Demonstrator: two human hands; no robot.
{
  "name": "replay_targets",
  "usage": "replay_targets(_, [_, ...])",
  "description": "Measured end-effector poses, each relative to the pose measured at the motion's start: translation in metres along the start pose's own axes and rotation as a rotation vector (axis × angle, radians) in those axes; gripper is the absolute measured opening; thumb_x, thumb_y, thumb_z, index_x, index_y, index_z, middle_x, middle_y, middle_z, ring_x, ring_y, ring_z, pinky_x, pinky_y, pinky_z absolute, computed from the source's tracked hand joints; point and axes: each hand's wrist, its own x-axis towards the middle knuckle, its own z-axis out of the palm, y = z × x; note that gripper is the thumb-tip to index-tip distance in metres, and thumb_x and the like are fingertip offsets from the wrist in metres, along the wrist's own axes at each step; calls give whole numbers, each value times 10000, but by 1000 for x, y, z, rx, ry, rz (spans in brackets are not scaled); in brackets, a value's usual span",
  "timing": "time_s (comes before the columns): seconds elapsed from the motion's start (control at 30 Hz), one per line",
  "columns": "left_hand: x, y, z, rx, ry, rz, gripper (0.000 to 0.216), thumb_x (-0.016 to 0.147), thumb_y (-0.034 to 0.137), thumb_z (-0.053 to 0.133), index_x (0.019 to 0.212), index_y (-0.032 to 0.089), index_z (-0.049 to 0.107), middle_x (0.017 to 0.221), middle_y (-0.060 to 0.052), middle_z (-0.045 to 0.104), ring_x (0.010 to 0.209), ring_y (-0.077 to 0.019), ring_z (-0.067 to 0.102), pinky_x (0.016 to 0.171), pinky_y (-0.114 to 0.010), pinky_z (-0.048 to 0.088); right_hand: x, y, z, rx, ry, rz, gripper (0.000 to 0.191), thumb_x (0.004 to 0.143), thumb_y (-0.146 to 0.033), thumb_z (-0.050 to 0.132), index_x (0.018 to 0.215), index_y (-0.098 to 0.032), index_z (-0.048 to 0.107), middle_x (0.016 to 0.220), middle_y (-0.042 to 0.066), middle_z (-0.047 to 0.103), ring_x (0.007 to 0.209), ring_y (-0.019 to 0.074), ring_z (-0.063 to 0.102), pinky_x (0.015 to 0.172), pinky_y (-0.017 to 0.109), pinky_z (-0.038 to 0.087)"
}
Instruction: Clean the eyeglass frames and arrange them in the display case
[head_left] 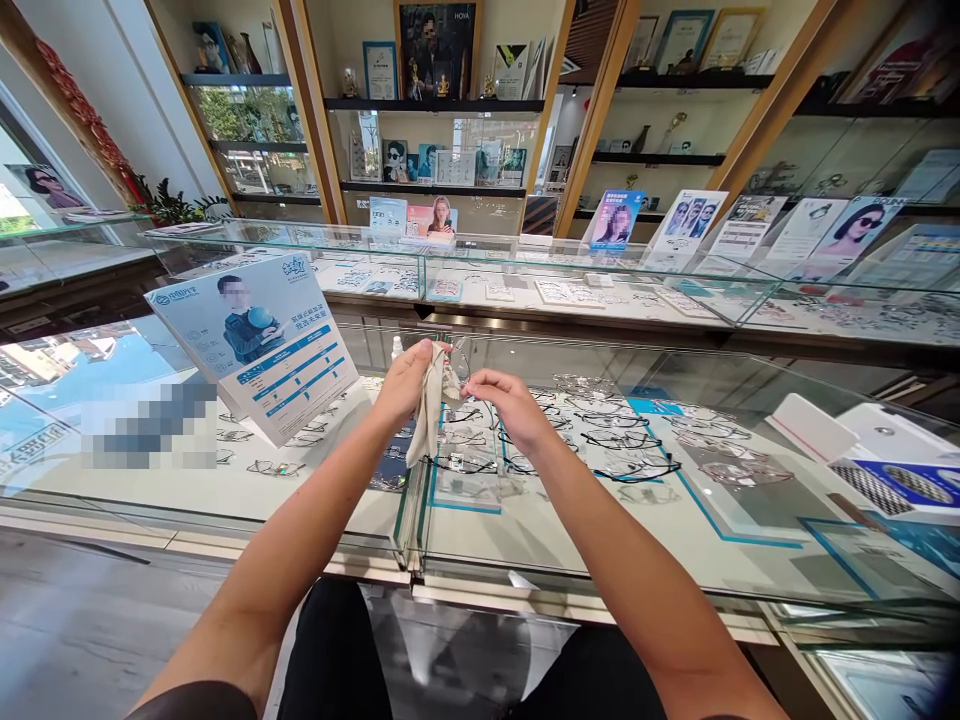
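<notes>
In the head view, my left hand [408, 382] is closed on a beige cleaning cloth [429, 412], which hangs down from the fingers above the glass counter. My right hand [507, 404] pinches the thin arm of a pair of eyeglasses [466, 362] just to the right of the cloth. Most of that pair is hidden behind the cloth and fingers. Below both hands, rows of eyeglass frames [619, 440] lie inside the display case. A small white bottle [397, 347] stands just behind my left hand.
A large printed sign [259, 345] stands on the counter at left. An open white and blue box [885, 460] sits at right. Across the aisle runs another glass showcase [480, 262] with several upright advertising cards [616, 220]. Wall shelves [442, 105] rise behind it.
</notes>
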Motion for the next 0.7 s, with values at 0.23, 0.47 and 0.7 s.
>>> replay_targets(0.23, [-1, 0, 4, -46, 10, 4, 674, 789, 810, 830, 999, 221, 581, 764, 37, 634, 631, -121, 557, 604, -245, 454, 0, 3, 0, 29, -31, -2, 169, 783, -414, 815, 747, -251, 789, 849, 18, 754, 928, 221, 638, 989, 397, 448])
replay_targets(0.47, [0, -3, 4, -165, 11, -72, 654, 772, 770, 861, 939, 235, 523, 767, 25, 639, 628, -135, 573, 600, -266, 459, 3, 9, -1, 38, -30, 21, 185, 772, -426, 818, 750, -247, 780, 850, 20, 758, 932, 219, 635, 944, 379, 433])
replay_targets(0.7, [-5, -1, 6, -158, -124, -114, 697, 717, 795, 899, 897, 208, 570, 740, 25, 649, 599, -113, 569, 579, -246, 464, 4, 14, -1, 56, -70, 8, 218, 818, -457, 815, 787, -243, 789, 859, 14, 744, 907, 204, 596, 886, 355, 402])
